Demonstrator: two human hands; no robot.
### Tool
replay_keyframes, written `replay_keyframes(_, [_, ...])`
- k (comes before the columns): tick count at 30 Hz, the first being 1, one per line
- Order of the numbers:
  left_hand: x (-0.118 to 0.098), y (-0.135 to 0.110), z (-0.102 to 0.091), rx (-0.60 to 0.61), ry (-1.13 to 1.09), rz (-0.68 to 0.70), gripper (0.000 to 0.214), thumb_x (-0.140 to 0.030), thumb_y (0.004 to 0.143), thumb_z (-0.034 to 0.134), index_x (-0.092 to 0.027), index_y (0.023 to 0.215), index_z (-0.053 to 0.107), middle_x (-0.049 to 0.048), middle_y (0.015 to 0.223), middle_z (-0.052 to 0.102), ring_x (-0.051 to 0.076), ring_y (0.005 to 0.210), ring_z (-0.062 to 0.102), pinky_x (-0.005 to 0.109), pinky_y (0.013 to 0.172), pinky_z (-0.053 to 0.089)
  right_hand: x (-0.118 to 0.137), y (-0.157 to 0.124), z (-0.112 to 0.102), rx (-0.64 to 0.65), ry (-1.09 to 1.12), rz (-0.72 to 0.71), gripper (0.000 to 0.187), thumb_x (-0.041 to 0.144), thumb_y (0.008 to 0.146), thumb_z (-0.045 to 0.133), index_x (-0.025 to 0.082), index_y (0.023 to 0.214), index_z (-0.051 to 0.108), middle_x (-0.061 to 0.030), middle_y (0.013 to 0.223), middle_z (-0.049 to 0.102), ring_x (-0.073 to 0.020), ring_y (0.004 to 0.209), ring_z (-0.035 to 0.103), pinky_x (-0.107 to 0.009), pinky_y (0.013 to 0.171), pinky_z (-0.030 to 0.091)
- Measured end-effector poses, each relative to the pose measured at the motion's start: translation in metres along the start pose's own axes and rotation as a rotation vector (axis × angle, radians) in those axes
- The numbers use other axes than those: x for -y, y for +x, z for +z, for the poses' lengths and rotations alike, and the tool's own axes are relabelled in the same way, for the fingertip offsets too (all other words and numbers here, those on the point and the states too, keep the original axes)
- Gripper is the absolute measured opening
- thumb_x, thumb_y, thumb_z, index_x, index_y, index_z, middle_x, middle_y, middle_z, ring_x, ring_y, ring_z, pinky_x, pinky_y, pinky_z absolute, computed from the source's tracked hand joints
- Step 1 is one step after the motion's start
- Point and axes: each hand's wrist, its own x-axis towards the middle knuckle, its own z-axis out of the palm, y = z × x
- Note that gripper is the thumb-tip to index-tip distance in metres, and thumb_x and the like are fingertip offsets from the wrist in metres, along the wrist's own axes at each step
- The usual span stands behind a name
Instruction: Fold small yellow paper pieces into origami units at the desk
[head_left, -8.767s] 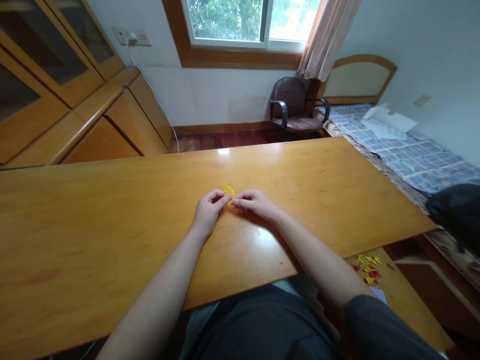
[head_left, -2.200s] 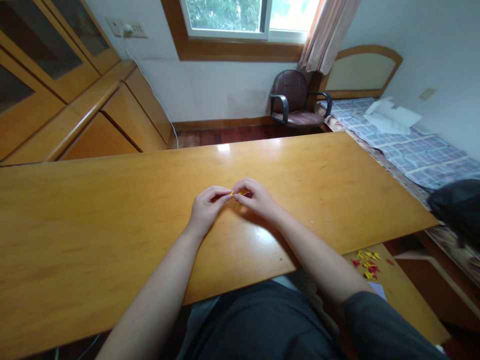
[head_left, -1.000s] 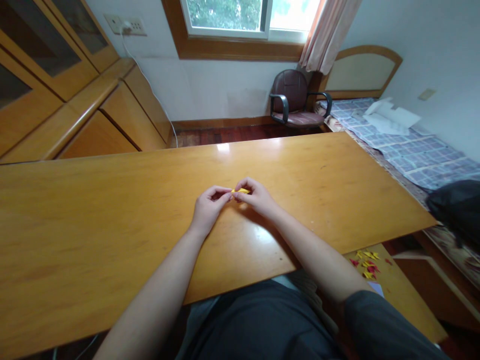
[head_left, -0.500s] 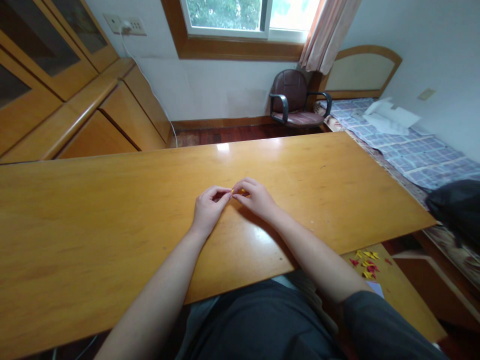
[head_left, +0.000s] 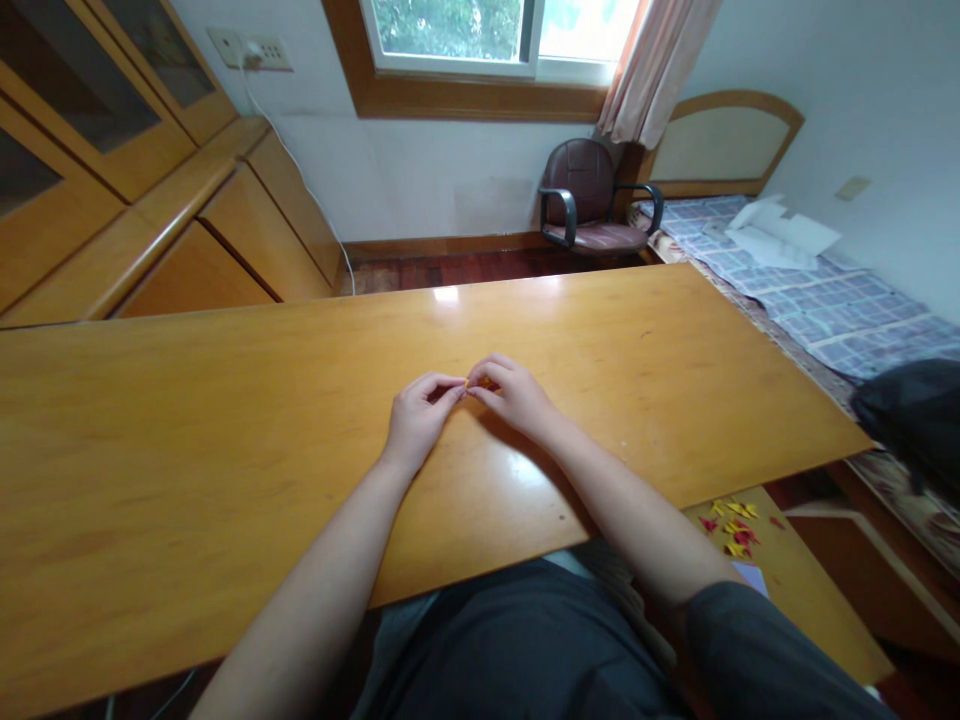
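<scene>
A small yellow folded paper piece (head_left: 487, 383) is pinched between my two hands over the middle of the wooden table (head_left: 247, 420). My left hand (head_left: 422, 412) has its thumb and fingertips pressed together at the piece's left end. Thumb and curled fingers of my right hand (head_left: 512, 396) grip it from the other side, the fingertips of both hands meeting. Most of the paper is hidden behind the fingers, so its exact shape cannot be made out.
On a lower surface at the right lie several small yellow and red folded papers (head_left: 739, 535) and a pale purple sheet (head_left: 750, 577). Beyond the table stand an armchair (head_left: 581, 190) and a bed (head_left: 832, 290). A dark bag (head_left: 915, 420) sits at the right; wooden cabinets (head_left: 165, 230) line the left.
My left fingertips have shifted very slightly to the right, and less yellow shows at the pinch. Otherwise the hands hold their place.
</scene>
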Motion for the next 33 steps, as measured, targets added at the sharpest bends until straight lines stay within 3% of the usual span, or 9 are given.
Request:
replay_keyframes(11, [-0.0055, -0.0006, -0.0018, 0.027, 0.075, 0.111, 0.012, -0.030, 0.086, 0.067, -0.022, 0.088, 0.075, 0.0031, 0.087, 0.075, 0.019, 0.081, 0.068, 0.030, 0.078, 0.053, 0.0033, 0.0008, -0.0017, 0.015, -0.046, 0.003, 0.007, 0.015, 0.088, 0.060, 0.019, 0.083, 0.063, -0.0044, 0.090, 0.061, -0.0175, 0.086, 0.059, -0.031, 0.080, 0.048])
replay_keyframes(20, [-0.0057, -0.0007, -0.0018, -0.009, 0.068, 0.065, 0.012, -0.029, 0.083, 0.068, -0.020, 0.085, 0.075, 0.0031, 0.085, 0.075, 0.018, 0.078, 0.068, 0.029, 0.075, 0.051, 0.0039, 0.0008, 0.0015, -0.023, -0.019, 0.046, 0.003, 0.019, 0.085, 0.064, 0.018, 0.082, 0.065, -0.0028, 0.083, 0.065, -0.0159, 0.080, 0.060, -0.029, 0.076, 0.046])
replay_keyframes(28, [-0.0040, -0.0007, -0.0006, -0.011, -0.021, -0.080, 0.019, -0.036, 0.082, 0.068, -0.019, 0.089, 0.076, 0.0050, 0.086, 0.077, 0.020, 0.080, 0.070, 0.030, 0.078, 0.053, -0.0015, 0.0009, 0.0068, -0.044, 0.262, 0.235, 0.012, 0.028, 0.080, 0.067, 0.017, 0.084, 0.065, -0.0014, 0.082, 0.068, -0.0162, 0.080, 0.063, -0.030, 0.078, 0.047])
replay_keyframes(33, [-0.0012, -0.0004, 0.0011, -0.006, -0.086, -0.100, 0.019, -0.035, 0.081, 0.069, -0.018, 0.088, 0.075, 0.0052, 0.086, 0.076, 0.020, 0.081, 0.070, 0.030, 0.077, 0.053, 0.0014, 0.0006, 0.0069, -0.038, 0.435, 0.323, 0.017, 0.030, 0.075, 0.070, 0.017, 0.084, 0.062, -0.0004, 0.079, 0.067, -0.0159, 0.078, 0.063, -0.030, 0.076, 0.048])
